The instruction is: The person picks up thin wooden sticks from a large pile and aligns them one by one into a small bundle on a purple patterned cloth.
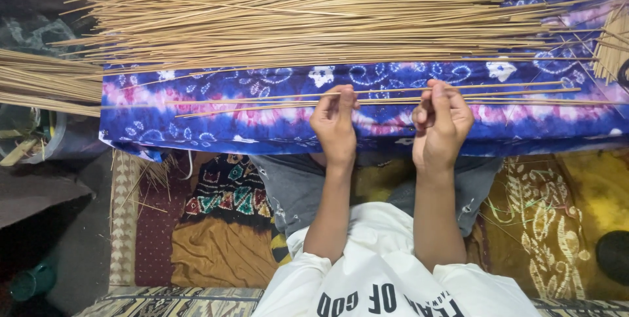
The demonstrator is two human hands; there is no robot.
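Sorting thin sticks (367,99) across a blue and pink patterned cloth (216,120), by the look of it at the stage of picking a few out from the rest. Left hand (334,123) and right hand (442,120) both raised over the near edge of the cloth, side by side but apart, fingers (345,96) curled shut and pinching a small bunch of long sticks that runs level from left to right. Lying just beyond, on the far part of the cloth, a big pile of sticks (314,15), well clear of the pinched few; off to the left, a second bundle (46,84) hanging past the cloth's edge. Below the hands, grey trousers (295,186), a white shirt (386,271) and a yellow-brown rug (544,225). Probably calling next for a light, even grip with both hands, keeping the bunch level so that no stick slips out or snaps, and a steady carry clear of the big pile.
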